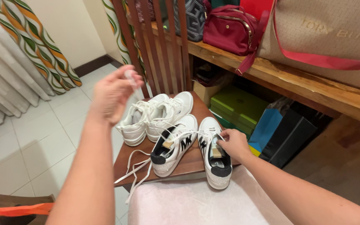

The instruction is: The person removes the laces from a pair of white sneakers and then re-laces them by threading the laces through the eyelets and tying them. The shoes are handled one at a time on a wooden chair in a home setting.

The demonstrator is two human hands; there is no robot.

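Note:
Two pairs of white sneakers sit on a wooden chair seat [188,164]. The near pair has black heels and loose laces: one shoe [172,146] on the left, one [215,160] on the right. The plain white pair [155,116] lies behind them. My right hand [234,143] rests on the right black-heeled shoe, fingers pinching at its opening and lace. My left hand [114,93] is raised above the white pair, fingers closed on a small pale blurred thing [130,76]; I cannot tell what it is.
The chair's slatted back [159,46] rises behind the shoes. A wooden shelf [280,79] holds a maroon handbag [230,29] and a beige tote [326,37]; green boxes [238,106] and paper bags [290,133] stand below. Pale cloth [196,204] lies near me. Curtains [26,50] hang left.

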